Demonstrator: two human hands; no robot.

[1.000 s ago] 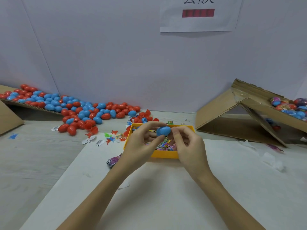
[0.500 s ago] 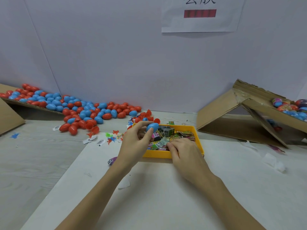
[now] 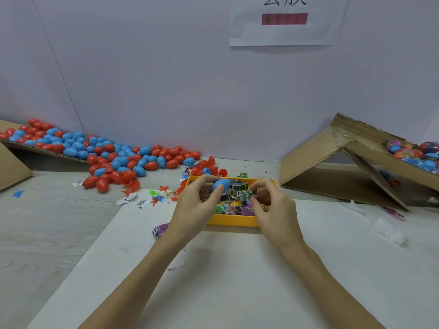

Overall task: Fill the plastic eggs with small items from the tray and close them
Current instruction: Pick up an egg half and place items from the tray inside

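Note:
A yellow tray (image 3: 231,220) full of small wrapped items sits at the middle of the white sheet. My left hand (image 3: 194,205) holds a blue plastic egg (image 3: 221,184) between thumb and fingers above the tray's left end. My right hand (image 3: 273,207) hovers over the tray's right part and pinches a small grey-green packet (image 3: 244,195) at its fingertips. Whether the blue egg is whole or a half I cannot tell.
A large heap of red and blue eggs (image 3: 114,157) spills from a cardboard flap at the back left. A tipped cardboard box (image 3: 332,162) with filled eggs (image 3: 413,153) stands at the right. Small toys and paper scraps (image 3: 156,198) lie left of the tray.
My right hand left the blue egg, dipped into the tray and has lifted with a small packet. The left hand kept the egg and shifted slightly left.

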